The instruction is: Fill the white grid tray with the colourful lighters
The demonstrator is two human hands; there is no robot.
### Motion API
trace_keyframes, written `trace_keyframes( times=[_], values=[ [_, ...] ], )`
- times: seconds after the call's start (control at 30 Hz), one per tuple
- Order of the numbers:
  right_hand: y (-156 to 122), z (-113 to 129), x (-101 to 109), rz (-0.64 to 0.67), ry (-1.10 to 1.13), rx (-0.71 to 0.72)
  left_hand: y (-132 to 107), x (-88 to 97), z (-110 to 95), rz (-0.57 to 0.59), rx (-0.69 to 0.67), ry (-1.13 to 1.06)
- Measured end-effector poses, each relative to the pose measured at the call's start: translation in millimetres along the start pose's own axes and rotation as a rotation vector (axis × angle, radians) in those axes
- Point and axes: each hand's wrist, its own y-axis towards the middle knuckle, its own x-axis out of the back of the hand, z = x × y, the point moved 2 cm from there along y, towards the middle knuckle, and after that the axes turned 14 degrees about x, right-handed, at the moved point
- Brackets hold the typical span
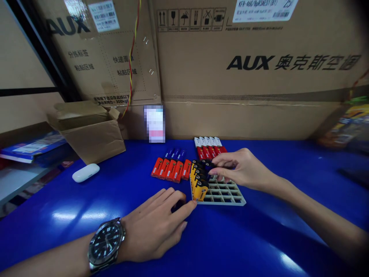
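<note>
A pale grid tray lies on the blue table, with several yellow-and-black batteries standing in its left column. My right hand hovers over the tray's back, fingers pinched on a dark battery at the top of that column. My left hand, with a wristwatch, rests on the table beside the tray's near left corner; its fingers are curled round a small dark object I cannot make out. Orange batteries and red-and-white batteries lie in rows behind the tray.
A white earbud case lies at the left. An open cardboard box stands behind it. Large AUX cartons wall off the back. A small blurred card leans against them. A shelf with a blue box is at far left.
</note>
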Motion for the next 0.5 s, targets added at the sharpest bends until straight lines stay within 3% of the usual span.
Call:
trace_keyframes(
  times=[0.13, 0.27, 0.33, 0.5],
  values=[
    [1, 2, 1, -0.068, -0.002, 0.020, 0, -0.4, 0, 0.009, 0.004, 0.002],
    [11, -16, 8, -0.142, -0.164, 0.068, 1, 0.2, -1, 0.021, 0.009, 0.001],
    [22, -28, 7, -0.065, -0.313, 0.128, 1, 0.6, -1, 0.030, 0.013, 0.000],
    [58, -55, -13, 0.303, -0.521, 0.264, 1, 1.1, 0, 0.042, 0.015, 0.014]
  ],
)
